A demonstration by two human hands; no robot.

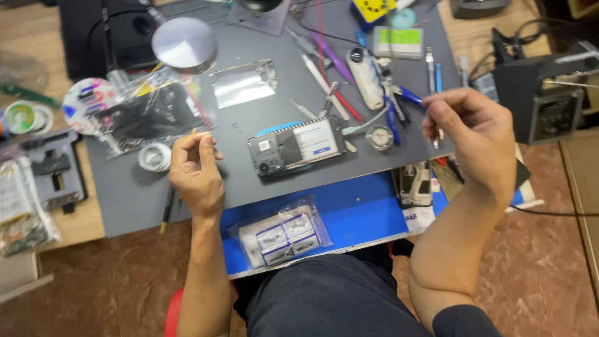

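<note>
An opened phone [296, 146] lies with its back off in the middle of the grey mat [249, 112]; circuit parts and a lit screen patch show. My left hand [196, 171] hovers just left of it, fingers curled, thumb pressed on the index finger; I cannot see anything between them. My right hand [471, 134] is raised above the mat's right edge, to the right of the phone. Its fingers are closed around a thin metal tool [438, 136], of which only a short silver piece shows below the fingers.
Tweezers, screwdrivers and pens [362, 87] are strewn behind the phone. A round metal disc [184, 43] and a plastic bag with a black part [150, 115] lie at the back left. A bag of small boxes [281, 234] rests on the blue mat [368, 212]. A black station [543, 93] stands at the right.
</note>
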